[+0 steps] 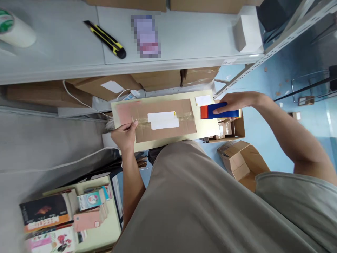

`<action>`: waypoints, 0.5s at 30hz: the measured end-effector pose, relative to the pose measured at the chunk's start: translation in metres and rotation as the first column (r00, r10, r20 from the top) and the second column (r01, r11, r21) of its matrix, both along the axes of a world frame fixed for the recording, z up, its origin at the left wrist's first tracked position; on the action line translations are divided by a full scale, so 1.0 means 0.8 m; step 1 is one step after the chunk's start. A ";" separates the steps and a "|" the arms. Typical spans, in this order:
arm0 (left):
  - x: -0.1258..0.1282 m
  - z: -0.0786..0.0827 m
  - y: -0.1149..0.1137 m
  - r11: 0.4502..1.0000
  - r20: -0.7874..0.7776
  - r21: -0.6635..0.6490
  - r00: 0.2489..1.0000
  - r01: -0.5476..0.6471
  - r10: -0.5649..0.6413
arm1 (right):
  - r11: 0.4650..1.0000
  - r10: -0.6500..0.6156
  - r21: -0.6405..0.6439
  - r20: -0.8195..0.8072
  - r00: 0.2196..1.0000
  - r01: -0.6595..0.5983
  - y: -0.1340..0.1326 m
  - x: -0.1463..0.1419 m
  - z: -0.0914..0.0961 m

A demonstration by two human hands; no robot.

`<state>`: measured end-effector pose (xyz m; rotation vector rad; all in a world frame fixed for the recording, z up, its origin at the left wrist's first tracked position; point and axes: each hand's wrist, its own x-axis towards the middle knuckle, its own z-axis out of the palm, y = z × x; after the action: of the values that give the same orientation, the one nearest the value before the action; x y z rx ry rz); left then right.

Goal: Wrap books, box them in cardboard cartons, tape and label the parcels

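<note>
A closed cardboard box (pixel 165 102) lies on a pale yellow tabletop (pixel 207 130). Clear tape runs along its middle, with white labels (pixel 165 123) on top. At the box's left end, my left hand (pixel 125 136) has its fingers pinched together by the end of the tape. Whether they grip tape or the box edge is hidden. Beyond the box's right end, my right hand (pixel 235 101) is closed around a blue tape dispenser (pixel 222 111) with an orange-red toothed front, held apart from the box. A white card (pixel 203 100) lies close to the dispenser.
Above the table, a grey shelf (pixel 184 38) bears a yellow-black utility knife (pixel 106 39), a tape roll (pixel 19 31), a blurred-out item (pixel 146 37) and a white box (pixel 249 33). An open carton (pixel 244 161) stands at lower right; books (pixel 47 211) are stacked lower left.
</note>
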<state>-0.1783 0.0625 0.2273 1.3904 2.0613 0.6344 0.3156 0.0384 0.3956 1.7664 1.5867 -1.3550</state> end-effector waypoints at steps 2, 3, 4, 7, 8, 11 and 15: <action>-0.002 -0.003 0.002 1.000 0.012 0.018 1.000 -0.007 0.006 | 1.000 -0.007 -0.005 -0.012 1.000 0.007 0.001 -0.001 -0.008; -0.005 -0.005 0.003 0.999 0.024 0.030 1.000 -0.014 0.013 | 1.000 -0.014 -0.007 -0.034 0.999 0.014 0.001 0.000 -0.011; -0.008 -0.008 0.003 0.999 0.036 0.044 0.999 -0.024 0.022 | 1.000 -0.022 -0.008 -0.055 0.998 0.021 0.001 0.002 -0.012; -0.018 -0.013 0.005 0.996 0.054 0.076 0.997 -0.055 0.051 | 0.999 -0.031 -0.025 -0.073 0.997 0.029 0.000 0.017 -0.011; -0.019 -0.014 0.005 0.995 0.050 0.078 0.997 -0.062 0.058 | 0.999 -0.028 -0.035 -0.065 0.997 0.025 0.000 0.023 -0.011; -0.017 -0.012 0.007 0.997 0.029 0.061 0.999 -0.042 0.041 | 1.000 0.003 -0.028 -0.021 1.000 -0.003 0.001 0.035 -0.014; -0.003 -0.004 0.008 0.999 0.020 0.047 1.000 -0.014 0.013 | 0.996 0.058 0.055 0.116 0.991 -0.065 0.001 0.021 -0.036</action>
<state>-0.1807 0.0691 0.2237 1.3918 2.0537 0.7038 0.3325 0.0389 0.3666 1.7806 1.6202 -1.1679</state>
